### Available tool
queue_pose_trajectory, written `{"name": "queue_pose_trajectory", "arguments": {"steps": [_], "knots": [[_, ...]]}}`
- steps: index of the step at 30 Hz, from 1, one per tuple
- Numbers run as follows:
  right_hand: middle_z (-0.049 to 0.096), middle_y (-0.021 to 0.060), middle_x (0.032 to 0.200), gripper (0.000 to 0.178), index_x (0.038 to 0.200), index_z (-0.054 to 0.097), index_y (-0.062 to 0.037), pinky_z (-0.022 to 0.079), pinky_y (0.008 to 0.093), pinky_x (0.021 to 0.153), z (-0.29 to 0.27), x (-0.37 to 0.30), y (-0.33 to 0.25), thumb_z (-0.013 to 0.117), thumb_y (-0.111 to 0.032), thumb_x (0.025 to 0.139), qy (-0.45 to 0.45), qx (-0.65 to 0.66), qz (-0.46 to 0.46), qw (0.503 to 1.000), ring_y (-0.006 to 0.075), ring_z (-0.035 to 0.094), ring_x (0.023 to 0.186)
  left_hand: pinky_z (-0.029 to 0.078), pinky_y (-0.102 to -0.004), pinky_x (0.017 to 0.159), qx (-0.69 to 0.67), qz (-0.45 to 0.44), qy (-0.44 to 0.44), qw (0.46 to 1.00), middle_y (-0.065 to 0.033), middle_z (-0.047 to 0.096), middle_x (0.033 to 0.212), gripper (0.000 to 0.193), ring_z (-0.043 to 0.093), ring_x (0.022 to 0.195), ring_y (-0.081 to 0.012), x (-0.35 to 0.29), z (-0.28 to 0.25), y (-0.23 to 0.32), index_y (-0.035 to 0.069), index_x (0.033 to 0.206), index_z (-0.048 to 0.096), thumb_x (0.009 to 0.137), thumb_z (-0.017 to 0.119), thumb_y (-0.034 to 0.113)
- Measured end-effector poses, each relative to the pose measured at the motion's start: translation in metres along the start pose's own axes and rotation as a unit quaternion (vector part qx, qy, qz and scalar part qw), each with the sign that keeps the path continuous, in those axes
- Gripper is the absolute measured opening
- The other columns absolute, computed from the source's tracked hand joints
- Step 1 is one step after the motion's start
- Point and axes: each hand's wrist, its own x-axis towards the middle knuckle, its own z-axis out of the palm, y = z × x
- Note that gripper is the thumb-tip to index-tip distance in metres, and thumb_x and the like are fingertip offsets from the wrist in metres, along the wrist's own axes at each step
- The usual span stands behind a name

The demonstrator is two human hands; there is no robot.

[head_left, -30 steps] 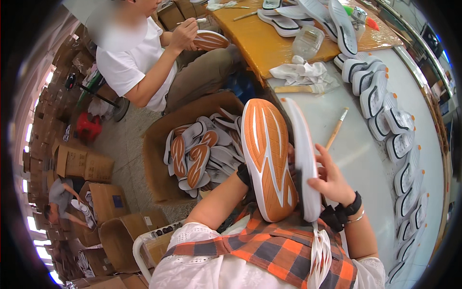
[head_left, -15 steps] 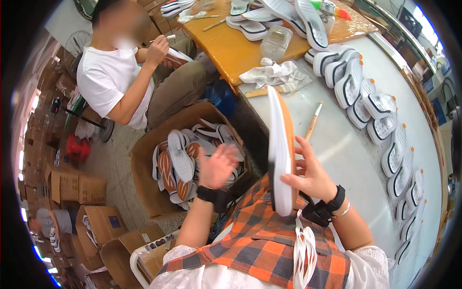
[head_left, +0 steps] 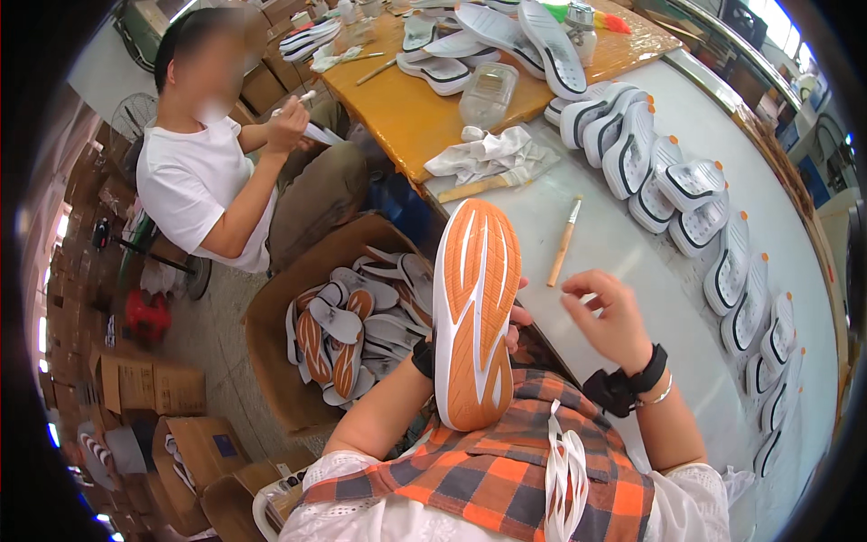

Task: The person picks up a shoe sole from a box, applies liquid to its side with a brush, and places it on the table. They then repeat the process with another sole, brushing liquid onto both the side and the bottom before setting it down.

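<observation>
Right now the person's left hand (head_left: pixel 515 323) holds up a long orange rubber shoe sole with white grooves (head_left: pixel 473 312), tread side facing the camera. The hand is almost wholly hidden behind the sole; only fingertips show at its right edge, so it is closed around the sole from the back, and a dark wristband peeps out at the sole's left edge. The sole stands nearly upright, toe end up, over the person's orange-and-grey checked lap, at the near edge of the pale grey worktable (head_left: pixel 632 271).

The right hand (head_left: pixel 612 316) hangs just beside the sole, apart from it, fingers loosely curled and spread, holding nothing. It wears a black wrist strap and a thin bangle.

On the table beyond the hands lies a wooden-handled brush (head_left: pixel 564 242), near the sole's toe but not touching it. Further along the table a curved row of white soles with dark trim and orange tips (head_left: pixel 722 262) lies overlapping toward the far right rim. A crumpled white cloth (head_left: pixel 483 154) rests where the grey table meets a yellow-topped table (head_left: pixel 406 108).

Down to the left, an open brown cardboard box (head_left: pixel 271 316) holds a heap of orange and white soles (head_left: pixel 348 330). Behind it sits another person in a white T-shirt (head_left: pixel 194 185), working on a sole with both hands.
</observation>
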Motion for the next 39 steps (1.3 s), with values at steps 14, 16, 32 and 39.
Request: {"name": "queue_pose_trajectory", "arguments": {"steps": [14,16,32,39], "knots": [[0.063,0.022,0.073,0.031,0.08,0.063,0.0049,0.05,0.0387,0.06,-0.005,0.09,0.093,0.061,-0.025,0.073,-0.037,-0.306,0.224,0.924,0.0335,0.062,0.063,0.044,-0.0382,0.083,-0.047,0.099,-0.037,0.993,-0.0171,0.055,0.089,0.056,0.054,0.09,-0.0307,0.004,-0.025,-0.015,0.0,0.118,0.047,0.082,0.06,0.042],[0.061,0.0159,0.069,0.028,0.087,0.062,0.0046,0.048,0.0342,0.055,-0.013,0.078,0.085,0.059,-0.021,0.075,-0.028,-0.178,0.258,0.949,0.0258,0.059,0.057,0.044,-0.0376,0.082,-0.069,0.109,-0.049,0.99,-0.0168,0.056,0.089,0.054,0.054,0.09,-0.0302,0.004,-0.023,-0.019,0.0,0.116,0.048,0.082,0.06,0.041],[0.056,0.007,0.067,0.026,0.094,0.056,-0.0015,0.044,0.0255,0.05,0.023,-0.04,-0.022,0.067,0.001,0.071,-0.124,0.236,0.0,0.964,0.0171,0.053,0.055,0.048,-0.0397,0.078,-0.021,0.14,0.144,0.979,-0.0148,0.055,0.091,0.047,0.053,0.085,-0.0246,-0.017,-0.027,-0.037,0.003,0.109,0.047,0.083,0.062,0.038],[0.05,0.005,0.059,0.021,0.087,0.056,-0.0046,0.042,0.0302,0.044,0.038,-0.032,-0.043,0.068,-0.002,0.07,0.006,-0.001,-0.103,0.995,0.0193,0.052,0.049,0.047,-0.0396,0.08,-0.054,0.125,0.078,0.988,-0.0145,0.053,0.093,0.045,0.051,0.088,-0.0281,-0.022,-0.026,-0.043,0.004,0.109,0.046,0.085,0.058,0.039]]}}
